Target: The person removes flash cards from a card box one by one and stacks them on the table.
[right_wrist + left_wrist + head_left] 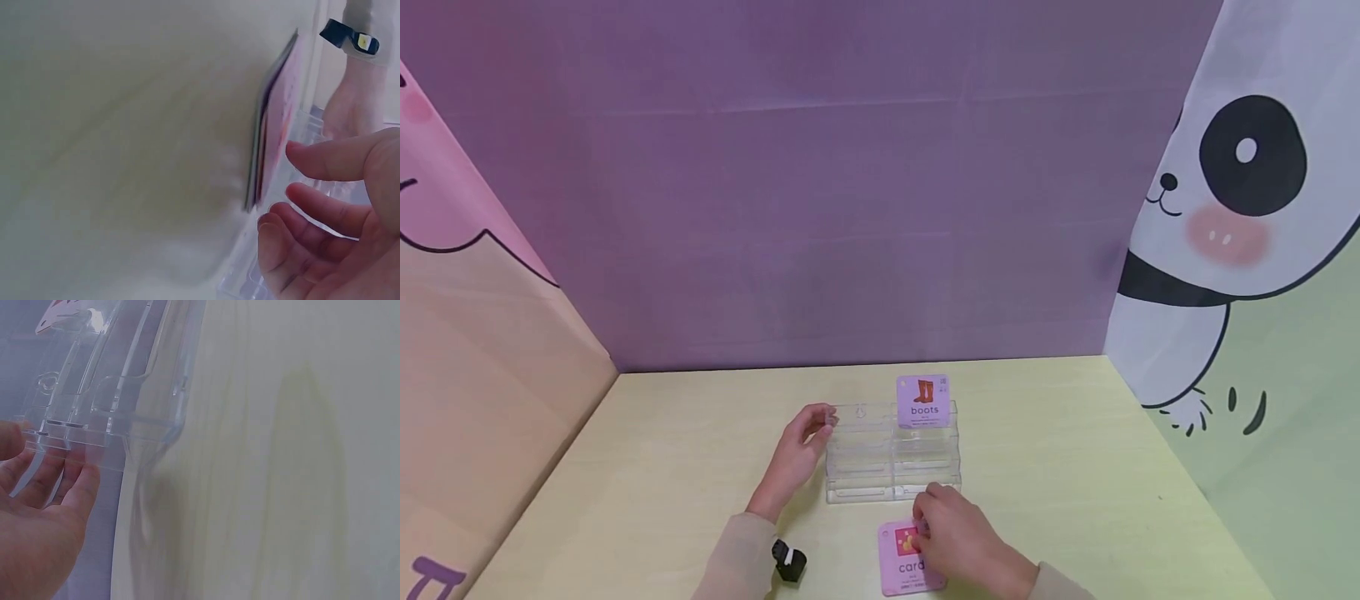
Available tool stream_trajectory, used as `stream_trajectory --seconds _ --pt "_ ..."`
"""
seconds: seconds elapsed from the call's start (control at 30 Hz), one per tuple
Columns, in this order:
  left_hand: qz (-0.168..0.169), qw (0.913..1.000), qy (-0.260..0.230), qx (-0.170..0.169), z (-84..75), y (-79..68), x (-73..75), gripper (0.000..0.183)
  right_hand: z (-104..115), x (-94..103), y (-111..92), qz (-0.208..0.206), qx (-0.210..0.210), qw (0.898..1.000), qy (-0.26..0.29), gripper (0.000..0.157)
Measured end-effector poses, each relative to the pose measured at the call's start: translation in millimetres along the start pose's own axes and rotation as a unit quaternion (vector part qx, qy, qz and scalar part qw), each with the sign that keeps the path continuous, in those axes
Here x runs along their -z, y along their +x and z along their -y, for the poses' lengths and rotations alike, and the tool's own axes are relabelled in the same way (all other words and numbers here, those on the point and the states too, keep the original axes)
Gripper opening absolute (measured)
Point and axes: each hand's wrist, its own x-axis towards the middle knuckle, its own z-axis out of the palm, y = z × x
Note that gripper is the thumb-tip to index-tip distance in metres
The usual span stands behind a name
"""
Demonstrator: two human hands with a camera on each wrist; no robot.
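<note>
A clear plastic tiered card rack (860,467) sits in the middle of the table. My left hand (802,447) grips its far left corner, with the thumb on one side of the clear edge and the fingers (81,494) on the other. A purple "boots" card (923,402) stands in the rack's top right slot. In front of the rack lies a small stack of cards (898,575) with a pink-pictured card on top, its word partly hidden. My right hand (958,533) hovers over the stack's right side, fingers loosely bent, thumb (312,159) apart from the fingertips, nothing between them.
A black strap-like device (789,562) shows at my left sleeve. A purple backdrop (865,208) rises behind the table (1060,467). Printed side panels stand left and right, the right one with a panda (1225,250).
</note>
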Motion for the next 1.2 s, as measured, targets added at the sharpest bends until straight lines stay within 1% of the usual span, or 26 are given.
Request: stream_trajectory --seconds 0.17,0.33,0.53,0.77,0.97,1.2 --pt "0.002 1.0 0.004 -0.001 1.4 0.1 -0.2 0.029 -4.3 7.4 2.4 -0.021 0.017 1.0 0.002 0.01" --pt "0.002 1.0 -0.001 0.001 2.7 0.1 -0.1 0.028 -6.2 17.4 5.0 -0.044 0.019 0.999 0.016 0.014" --pt "0.002 1.0 -0.006 0.004 2.5 -0.7 -0.4 0.027 -7.8 29.4 7.5 -0.082 0.021 0.996 0.021 0.013" --pt "-0.001 1.0 -0.008 0.004 3.1 0.3 -1.0 0.026 -9.7 39.4 9.4 -0.144 0.039 0.989 0.004 0.014" --pt "0.002 0.9999 -0.009 0.007 5.2 0.6 -0.8 0.026 -8.6 48.9 8.9 -0.174 0.043 0.984 0.002 0.014" --pt "0.003 1.0 -0.003 0.005 3.1 0.0 -0.2 0.026 -9.4 59.3 11.9 -0.214 0.048 0.976 0.0 0.016"
